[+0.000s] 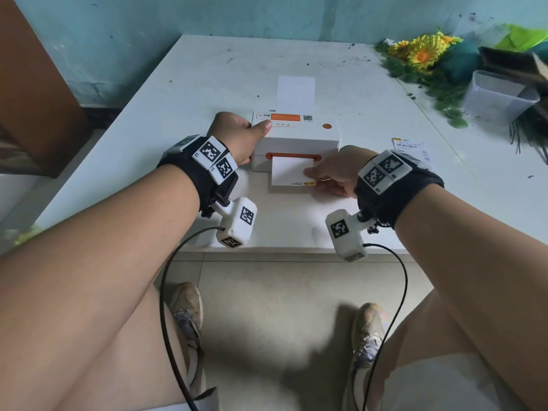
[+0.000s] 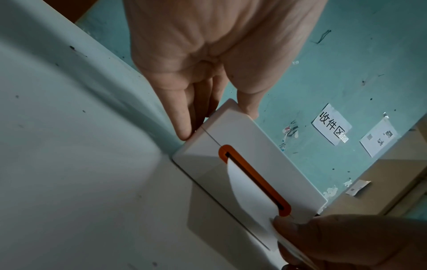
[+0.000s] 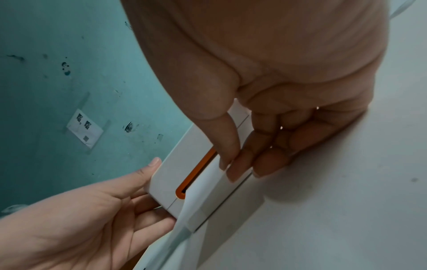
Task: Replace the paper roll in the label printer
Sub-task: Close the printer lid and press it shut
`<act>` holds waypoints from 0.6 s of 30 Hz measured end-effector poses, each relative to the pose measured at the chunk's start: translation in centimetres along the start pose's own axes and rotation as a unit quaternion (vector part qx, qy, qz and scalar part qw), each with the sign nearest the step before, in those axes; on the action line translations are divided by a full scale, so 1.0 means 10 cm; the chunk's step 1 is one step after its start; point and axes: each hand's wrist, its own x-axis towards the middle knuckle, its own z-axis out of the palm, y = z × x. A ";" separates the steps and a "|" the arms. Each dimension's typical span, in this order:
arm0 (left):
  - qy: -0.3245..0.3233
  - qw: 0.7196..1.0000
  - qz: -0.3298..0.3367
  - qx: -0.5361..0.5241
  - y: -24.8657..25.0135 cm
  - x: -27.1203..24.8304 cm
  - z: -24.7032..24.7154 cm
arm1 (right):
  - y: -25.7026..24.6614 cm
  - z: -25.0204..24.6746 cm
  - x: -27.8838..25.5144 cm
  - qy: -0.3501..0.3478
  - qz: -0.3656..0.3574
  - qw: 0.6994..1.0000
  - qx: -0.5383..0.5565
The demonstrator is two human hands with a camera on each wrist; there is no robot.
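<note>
Soft, even daylight fills the head view; wide-angle distortion bows the table (image 1: 370, 93) edges. Wrist views run dimmer and softer, with shadow on the tabletop beside the printer (image 2: 233, 146) and blurred palms close to the lens.

paper roll hidden inside label printer (image 1: 296, 140)

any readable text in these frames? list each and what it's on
"收件区": white sign taped to the teal wall, left wrist view.
Orange sticker on the label printer lid: print and handwriting too small to read.
Shipping label on the table: too small.
Wall slips: blurred.
Paper from the slot: small mark unreadable.
</note>
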 end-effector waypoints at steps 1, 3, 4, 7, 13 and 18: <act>-0.001 1.000 0.000 0.002 0.00 0.00 0.00 | -0.01 0.00 0.00 0.003 0.001 1.000 0.000; -0.001 1.000 0.001 0.009 -0.01 0.01 -0.01 | -0.01 0.00 -0.01 0.006 0.000 1.000 -0.006; -0.001 1.000 0.001 0.012 -0.01 0.02 -0.01 | -0.01 -0.01 -0.02 0.006 -0.001 1.000 -0.008; -0.004 1.000 0.002 0.011 0.00 0.01 -0.01 | 0.01 -0.02 0.01 0.004 -0.006 1.000 -0.007; -0.007 1.000 0.002 0.015 0.02 -0.02 -0.01 | 0.04 -0.04 0.06 -0.005 -0.013 1.000 0.004; -0.002 1.000 0.013 0.021 0.00 0.00 -0.03 | 0.05 -0.06 0.11 -0.010 -0.010 1.000 0.002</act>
